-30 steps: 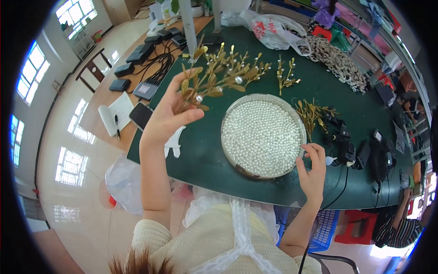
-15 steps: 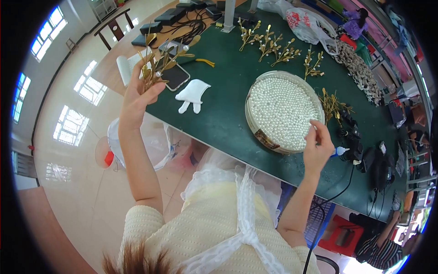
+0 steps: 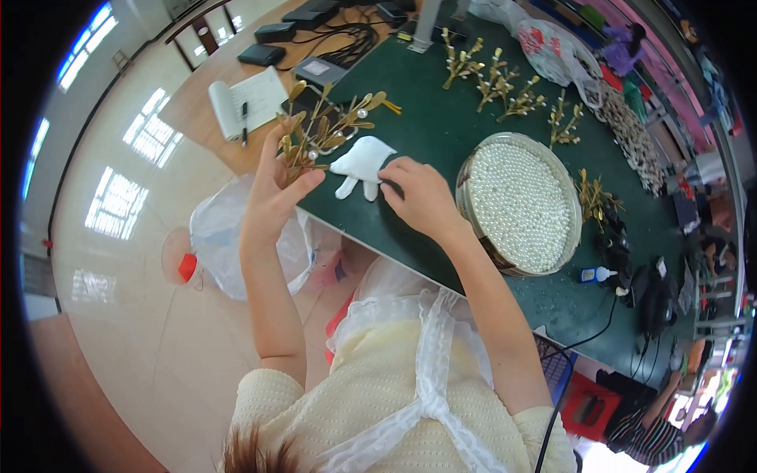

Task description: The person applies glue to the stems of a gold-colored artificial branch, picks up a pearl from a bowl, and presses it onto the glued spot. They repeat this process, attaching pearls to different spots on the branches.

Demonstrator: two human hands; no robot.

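My left hand is closed around the stem of a gold leafy sprig dotted with a few white pearls, above the table's near left edge. Just to its right, my right hand has its fingertips pinched together at the right edge of a flat white piece with two short legs. Whether anything small sits in that pinch is hidden. A round clear tub full of white pearls stands to the right of my right hand.
Several finished-looking gold sprigs lie along the far side; another bunch is right of the tub. A blue-and-white bottle lies near black cabled equipment. Left are a notebook, pen and black adapters.
My right hand has left the pearl tub and come left to the white piece. My left hand still holds the sprig, now a little lower and further right. The whole view has shifted slightly.
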